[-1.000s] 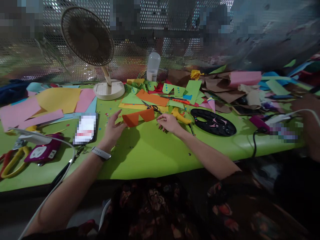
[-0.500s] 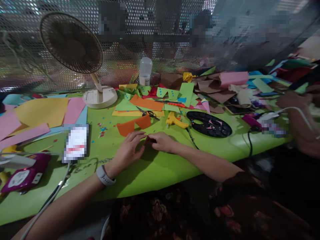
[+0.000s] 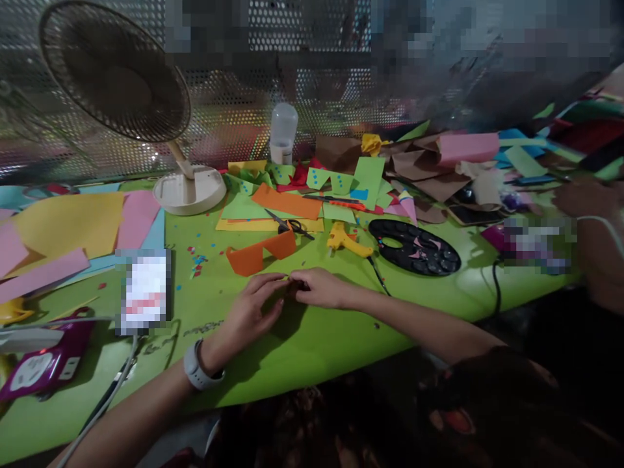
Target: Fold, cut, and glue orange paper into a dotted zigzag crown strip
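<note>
My right hand (image 3: 319, 287) is closed in a pinch, and the small dark thing at its fingertips is too hidden to name. My left hand (image 3: 256, 309) has its fingers stretched forward and its thumb apart, the fingertips meeting those of the right hand. Just beyond them an orange paper cut-out (image 3: 244, 255), shaped like a mask, stands folded on the green table cover (image 3: 312, 344). A yellow hot glue gun (image 3: 351, 242) lies past my right hand. Behind the cut-out rests a pair of scissors (image 3: 290, 225).
A black palette (image 3: 414, 260) holds pink scraps at right. Green dotted paper pieces (image 3: 336, 182), an orange sheet (image 3: 287, 200) and a red cutter (image 3: 348, 203) lie behind. At left are a fan (image 3: 188, 192), a phone (image 3: 145, 289) and a purple power strip (image 3: 53, 357). Another person's arm (image 3: 595, 227) is at right.
The view has shifted slightly, so the table things sit a little differently in it. My hands stay together at the fingertips, and the small dark thing shows less than before.
</note>
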{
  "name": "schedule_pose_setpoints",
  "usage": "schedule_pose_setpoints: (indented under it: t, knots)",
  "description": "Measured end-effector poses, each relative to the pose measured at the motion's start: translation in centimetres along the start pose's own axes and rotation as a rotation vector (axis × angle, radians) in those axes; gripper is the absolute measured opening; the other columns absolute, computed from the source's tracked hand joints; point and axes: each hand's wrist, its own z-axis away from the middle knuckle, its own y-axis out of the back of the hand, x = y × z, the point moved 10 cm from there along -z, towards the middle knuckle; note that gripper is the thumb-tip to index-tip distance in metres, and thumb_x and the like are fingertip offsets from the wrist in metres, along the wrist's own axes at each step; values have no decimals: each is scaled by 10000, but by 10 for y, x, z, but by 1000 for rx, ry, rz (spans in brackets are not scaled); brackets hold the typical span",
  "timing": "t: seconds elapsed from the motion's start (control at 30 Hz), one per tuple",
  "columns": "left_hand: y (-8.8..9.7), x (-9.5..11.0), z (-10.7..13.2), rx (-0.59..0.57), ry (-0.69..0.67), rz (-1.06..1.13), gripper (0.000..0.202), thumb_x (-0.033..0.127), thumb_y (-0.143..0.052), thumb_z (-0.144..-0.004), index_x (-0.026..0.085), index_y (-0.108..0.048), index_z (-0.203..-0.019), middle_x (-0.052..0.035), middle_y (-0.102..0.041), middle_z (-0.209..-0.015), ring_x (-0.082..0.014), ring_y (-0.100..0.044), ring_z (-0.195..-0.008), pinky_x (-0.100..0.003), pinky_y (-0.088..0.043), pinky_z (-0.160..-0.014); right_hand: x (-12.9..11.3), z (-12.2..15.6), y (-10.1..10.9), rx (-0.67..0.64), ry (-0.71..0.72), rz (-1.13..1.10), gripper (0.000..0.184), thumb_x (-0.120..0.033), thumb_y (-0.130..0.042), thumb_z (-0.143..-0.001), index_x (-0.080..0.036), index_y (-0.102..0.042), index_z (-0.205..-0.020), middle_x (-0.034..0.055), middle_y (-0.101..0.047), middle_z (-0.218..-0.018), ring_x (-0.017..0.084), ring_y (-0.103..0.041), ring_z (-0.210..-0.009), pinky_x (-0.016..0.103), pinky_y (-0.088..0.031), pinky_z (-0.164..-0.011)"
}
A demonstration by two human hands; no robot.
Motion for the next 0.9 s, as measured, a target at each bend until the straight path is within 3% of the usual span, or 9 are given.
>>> schedule_pose_setpoints:
  t: [0.4, 0.5, 0.6, 0.67, 0.8, 0.9]
  knots:
    - [6, -6, 1, 24, 84, 202, 254, 165, -564, -894, 245, -676, -1108, -98, -697, -1107, -213, -653, -1038, -396, -556, -893, 3, 1, -5, -129, -50, -178, 145, -222, -613, -849, -164, -689, -957, 28, -707, -784, 151, -610, -672, 264, -462, -603]
    - [15, -6, 1, 66, 63, 187, 296, 147, -554, -888, 237, -655, -1151, -104, -693, -1123, -214, -652, -1038, -388, -547, -891, -10, -2, 27, -88, -24, -157, 156, -291, -613, -865, -180, -716, -900, 30, -711, -763, 146, -624, -646, 271, -480, -597]
    - [21, -5, 1, 81, 41, 175, 326, 125, -535, -890, 224, -636, -1185, -108, -696, -1105, -211, -653, -1014, -373, -545, -864, -13, -4, 86, 171, -19, -280, 215, -384, -638, -858, -195, -712, -929, 37, -705, -750, 146, -639, -626, 285, -520, -601]
    - [25, -6, 1, 77, 36, 145, 347, 134, -540, -892, 234, -622, -1214, -107, -693, -1127, -215, -651, -1024, -381, -541, -875, -1, 1, 114, 315, -57, -343, 247, -434, -679, -821, -205, -703, -911, 38, -695, -721, 144, -628, -590, 283, -524, -567]
    - [49, -22, -4, 178, 105, -35, 469, 175, -602, -875, 266, -541, -1331, -117, -587, -1355, -266, -543, -1256, -471, -439, -1055, 29, 14, 123, 385, -145, -283, 268, -459, -703, -785, -201, -687, -858, 42, -698, -724, 151, -638, -594, 292, -532, -574]
    - [67, -54, -5, 261, 275, -132, 559, 242, -675, -838, 224, -497, -1367, -155, -473, -1465, -326, -403, -1380, -548, -328, -1131, 38, 13, 126, 425, -152, -119, 231, -410, -650, -824, -195, -695, -893, 52, -710, -762, 162, -647, -620, 301, -513, -600]
